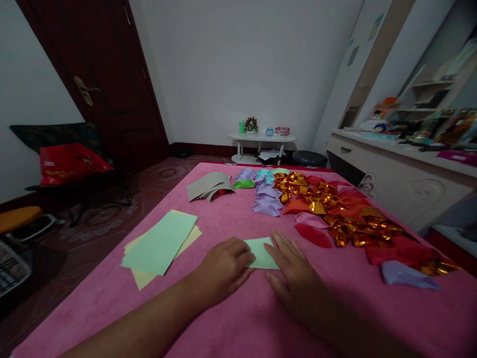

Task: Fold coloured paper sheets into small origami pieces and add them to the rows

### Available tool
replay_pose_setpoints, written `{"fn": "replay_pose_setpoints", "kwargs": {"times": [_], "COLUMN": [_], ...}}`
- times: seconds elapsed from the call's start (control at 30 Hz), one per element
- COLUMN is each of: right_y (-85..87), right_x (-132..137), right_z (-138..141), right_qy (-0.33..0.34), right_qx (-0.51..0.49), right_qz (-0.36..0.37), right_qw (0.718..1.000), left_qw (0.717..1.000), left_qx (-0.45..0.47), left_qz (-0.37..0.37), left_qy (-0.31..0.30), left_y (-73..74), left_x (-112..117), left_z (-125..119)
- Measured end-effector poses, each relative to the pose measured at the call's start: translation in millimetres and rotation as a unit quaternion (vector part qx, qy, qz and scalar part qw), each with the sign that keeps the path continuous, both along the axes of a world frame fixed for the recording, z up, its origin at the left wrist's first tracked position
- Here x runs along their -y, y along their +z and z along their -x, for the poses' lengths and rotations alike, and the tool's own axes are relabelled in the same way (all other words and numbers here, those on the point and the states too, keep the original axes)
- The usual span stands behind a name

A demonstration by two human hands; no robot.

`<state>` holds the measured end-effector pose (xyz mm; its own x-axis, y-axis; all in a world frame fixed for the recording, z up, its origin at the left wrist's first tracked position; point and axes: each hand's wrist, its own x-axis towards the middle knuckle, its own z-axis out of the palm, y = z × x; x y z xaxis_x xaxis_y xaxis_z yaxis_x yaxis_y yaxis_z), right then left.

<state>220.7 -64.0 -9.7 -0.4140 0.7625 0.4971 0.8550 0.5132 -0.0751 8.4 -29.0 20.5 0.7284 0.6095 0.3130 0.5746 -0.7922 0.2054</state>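
Note:
A small piece of pale green paper (261, 252), apparently folded, lies flat on the pink cloth (223, 318) in front of me. My left hand (228, 263) is curled at the paper's left edge, fingertips pressed together on it; the thumb's grip is partly hidden. Over the right edge lies my right hand (292, 273), its fingers stretched out and the thumb apart. To the left, a stack of pale green sheets (160, 243) rests on yellow sheets (141, 279). Folded purple paper pieces (267, 203) and shiny gold ones (348, 231) stand in rows at the right.
Greyish sheets (209, 185) lie curled at the far left of the cloth. Red folded pieces (313, 235) and a single purple piece (408, 275) sit on the right. Beyond are a small white table (264, 136), a dresser (406, 164) and a chair with a red bag (72, 163).

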Motion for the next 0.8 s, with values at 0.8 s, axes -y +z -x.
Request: {"fn": "replay_pose_setpoints", "kwargs": {"times": [0.8], "right_y": [19.2], "right_x": [-26], "right_z": [-7], "right_qy": [0.116], "right_qx": [-0.071], "right_qz": [-0.011], "right_qw": [0.991], "left_qw": [0.992], "left_qx": [-0.004], "left_qz": [-0.125], "left_qy": [0.004], "left_y": [-3.1], "left_x": [-9], "left_z": [21]}}
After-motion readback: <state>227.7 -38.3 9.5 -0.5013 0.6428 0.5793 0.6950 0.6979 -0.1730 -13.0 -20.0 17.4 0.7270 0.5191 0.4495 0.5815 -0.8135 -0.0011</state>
